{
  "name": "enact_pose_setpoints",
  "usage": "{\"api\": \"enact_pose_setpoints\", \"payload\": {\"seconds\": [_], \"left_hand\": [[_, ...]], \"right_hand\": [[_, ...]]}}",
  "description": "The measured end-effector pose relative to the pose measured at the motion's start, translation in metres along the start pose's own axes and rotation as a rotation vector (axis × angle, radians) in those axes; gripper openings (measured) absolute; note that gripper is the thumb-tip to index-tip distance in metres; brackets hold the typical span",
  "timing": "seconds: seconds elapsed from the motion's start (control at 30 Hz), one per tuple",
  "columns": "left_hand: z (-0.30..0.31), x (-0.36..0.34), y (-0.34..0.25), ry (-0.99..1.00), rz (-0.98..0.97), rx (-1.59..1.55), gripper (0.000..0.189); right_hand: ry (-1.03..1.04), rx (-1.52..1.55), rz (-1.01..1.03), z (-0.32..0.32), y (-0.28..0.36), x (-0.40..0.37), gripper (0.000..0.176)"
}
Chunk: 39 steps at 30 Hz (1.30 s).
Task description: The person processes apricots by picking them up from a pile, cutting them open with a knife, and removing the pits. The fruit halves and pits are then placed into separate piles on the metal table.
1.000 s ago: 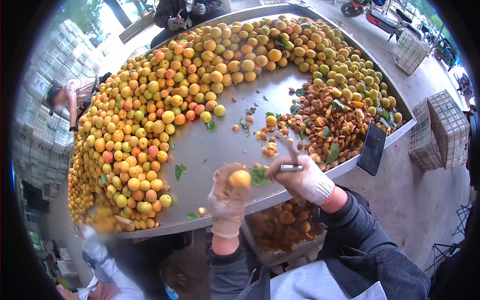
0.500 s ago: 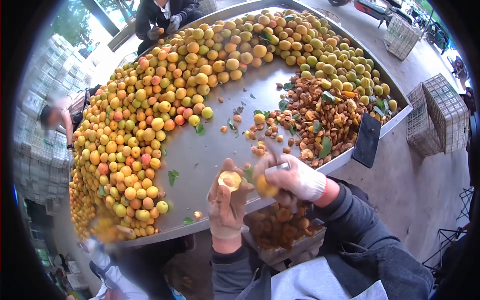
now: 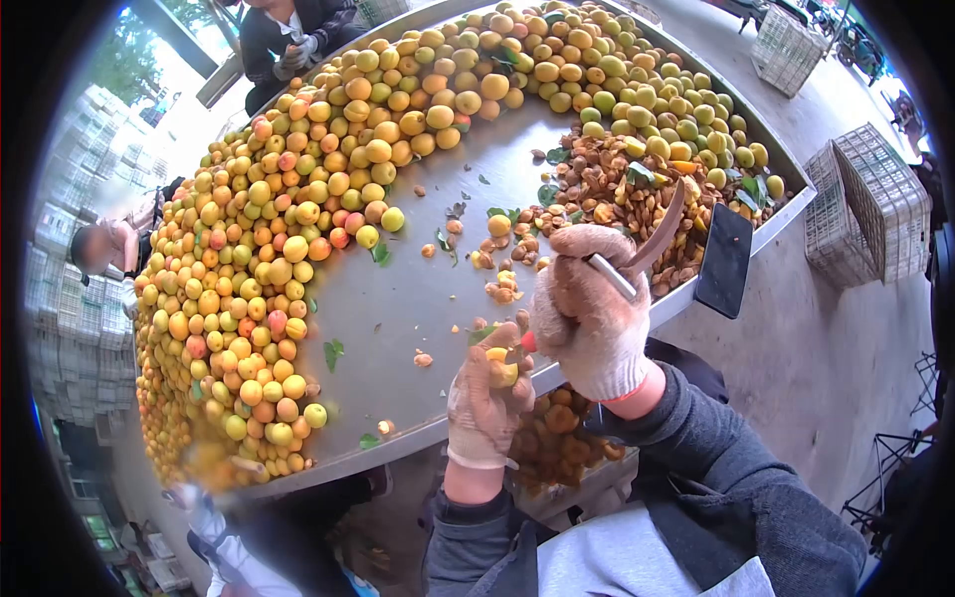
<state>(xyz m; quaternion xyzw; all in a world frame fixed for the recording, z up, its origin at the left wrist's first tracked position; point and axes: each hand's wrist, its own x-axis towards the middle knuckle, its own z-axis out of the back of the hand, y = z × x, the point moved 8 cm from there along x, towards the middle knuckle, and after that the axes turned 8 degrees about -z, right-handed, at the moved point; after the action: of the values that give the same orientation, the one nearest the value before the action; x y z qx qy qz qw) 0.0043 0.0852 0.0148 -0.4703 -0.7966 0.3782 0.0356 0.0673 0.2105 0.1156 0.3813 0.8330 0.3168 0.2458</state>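
Observation:
My left hand (image 3: 487,403), in a stained whitish glove, is closed around a yellow cut piece of apricot (image 3: 501,369) above the table's near edge. Right beside it, my right hand (image 3: 592,303), gloved too, grips a knife with a curved brownish blade (image 3: 665,234) that points up and away. A pale metal piece of it shows at the fingers, and a red tip sticks out toward my left hand. Below my hands, a container of apricot halves (image 3: 562,438) is partly hidden. A pile of brown pits (image 3: 607,184) lies just beyond my right hand.
Whole apricots (image 3: 259,249) are heaped along the left and far sides of the metal table (image 3: 388,328). A dark phone (image 3: 724,261) lies at the right rim. Plastic crates (image 3: 865,204) stand on the floor at right. Other people work at the far side (image 3: 298,40) and left.
The apricot half in my left hand faced up earlier; now the fingers close around a yellow piece. My right hand has turned the knife blade up and away, and the yellow piece near it is gone.

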Motion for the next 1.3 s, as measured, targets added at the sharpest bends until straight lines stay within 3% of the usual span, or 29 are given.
{"api": "enact_pose_setpoints", "payload": {"seconds": [0.1, 0.17, 0.27, 0.3, 0.33, 0.37, 0.43, 0.5, 0.57, 0.67, 0.73, 0.77, 0.83, 0.9, 1.0, 1.1, 1.13, 1.17, 1.23, 1.27, 1.3], "left_hand": [[-0.003, -0.002, 0.001, -0.06, -0.003, 0.08, 0.053], [-0.002, 0.0, 0.002, -0.072, -0.029, 0.128, 0.052], [-0.004, 0.003, -0.005, -0.044, -0.177, 0.295, 0.047], [-0.001, 0.003, -0.008, -0.124, -0.225, 0.393, 0.043], [0.002, 0.001, -0.011, -0.204, -0.273, 0.49, 0.04], [0.014, 0.006, -0.001, -0.208, -0.274, 0.49, 0.04], [0.036, 0.014, 0.004, -0.146, -0.579, 0.68, 0.033], [0.015, 0.007, -0.009, -0.177, -0.479, 0.564, 0.032], [0.005, 0.004, -0.013, -0.2, -0.376, 0.448, 0.03], [0.0, 0.004, -0.014, -0.194, -0.23, 0.528, 0.036], [0.005, -0.001, 0.003, -0.279, 0.049, 0.161, 0.04], [0.014, 0.001, 0.004, -0.28, 0.047, 0.162, 0.04], [0.009, 0.007, 0.022, -0.048, 0.178, -0.308, 0.041], [0.009, 0.009, 0.023, -0.028, 0.178, -0.342, 0.038], [0.016, 0.015, 0.01, -0.079, 0.105, -0.347, 0.034], [0.035, 0.02, -0.009, -0.206, -0.039, -0.283, 0.032], [0.04, 0.021, -0.015, -0.259, -0.108, -0.251, 0.032], [0.034, 0.02, -0.017, -0.257, -0.113, -0.255, 0.032], [0.017, 0.014, -0.036, -0.209, -0.291, 0.018, 0.032], [0.018, 0.014, -0.035, -0.208, -0.293, 0.018, 0.032], [0.027, 0.012, -0.037, -0.302, -0.33, 0.093, 0.032]], "right_hand": [[0.099, -0.149, 0.095, -0.001, -0.005, 0.0, 0.014], [0.177, -0.312, 0.371, -0.009, 0.002, -0.007, 0.015], [0.3, -0.422, 0.342, -0.015, 0.0, -0.008, 0.022], [0.363, -0.449, 0.306, -0.02, -0.005, -0.008, 0.027], [0.445, -0.626, 0.523, -0.034, 0.004, -0.017, 0.029], [0.447, -0.624, 0.521, -0.037, 0.006, -0.017, 0.029], [0.498, -0.91, 0.665, -0.05, 0.005, -0.026, 0.03], [0.219, -0.466, 0.462, -0.02, -0.012, 0.006, 0.02], [0.043, -0.056, -0.208, 0.0, -0.037, 0.024, 0.016], [-0.023, 0.159, -0.275, 0.01, -0.055, 0.035, 0.015], [-0.006, 0.218, -0.32, 0.014, -0.064, 0.037, 0.015], [0.026, 0.254, -0.35, 0.014, -0.069, 0.037, 0.016], [0.059, 0.288, -0.38, 0.014, -0.074, 0.04, 0.017], [0.09, 0.457, -0.464, 0.009, -0.082, 0.041, 0.019], [0.068, 0.397, -0.393, 0.005, -0.07, 0.051, 0.021], [0.094, 0.019, -0.168, 0.007, -0.031, 0.054, 0.019], [0.089, -0.282, -0.23, 0.004, -0.03, 0.045, 0.018], [0.332, -0.852, 0.254, -0.025, -0.023, 0.037, 0.022], [0.639, -0.968, 0.223, -0.041, -0.052, 0.012, 0.027], [0.641, -0.968, 0.225, -0.042, -0.054, 0.004, 0.027], [0.623, -1.187, 0.209, -0.041, -0.063, -0.001, 0.026]]}}
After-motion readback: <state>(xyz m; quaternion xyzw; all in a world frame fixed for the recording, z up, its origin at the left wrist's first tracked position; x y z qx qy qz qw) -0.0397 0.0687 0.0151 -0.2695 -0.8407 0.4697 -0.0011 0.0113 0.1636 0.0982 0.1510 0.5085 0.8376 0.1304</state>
